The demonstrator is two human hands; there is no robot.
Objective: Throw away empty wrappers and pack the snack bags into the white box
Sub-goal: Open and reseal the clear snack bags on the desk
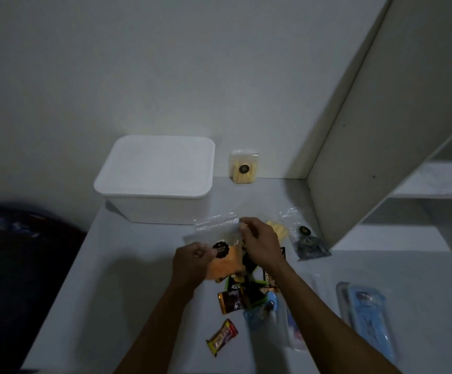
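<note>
A dark bed is being shown far left of the left hand, apart from the table. Beyond that hand, the white box is being kept shut by its lid, near the wall. A clear bag of orange snack is being gripped by the left hand at its lower left side, fingers curled round it, while its clear top edge is being pinched by the right hand. The bag is being held just above a heap of dark wrappers, which is partly being hidden under both hands. Below the hands, three separate wrapped things are being seen: a brown bar, a red and yellow bar and a blue wrapper. Beyond the right hand, one bag of pale sticks is being propped upright against the wall; a second such bag is being partly covered by the right hand. Right of that hand, one bag of dark snack is being left lying flat. Further right and nearer, a blue packet is being left on the table beside white shelves.
</note>
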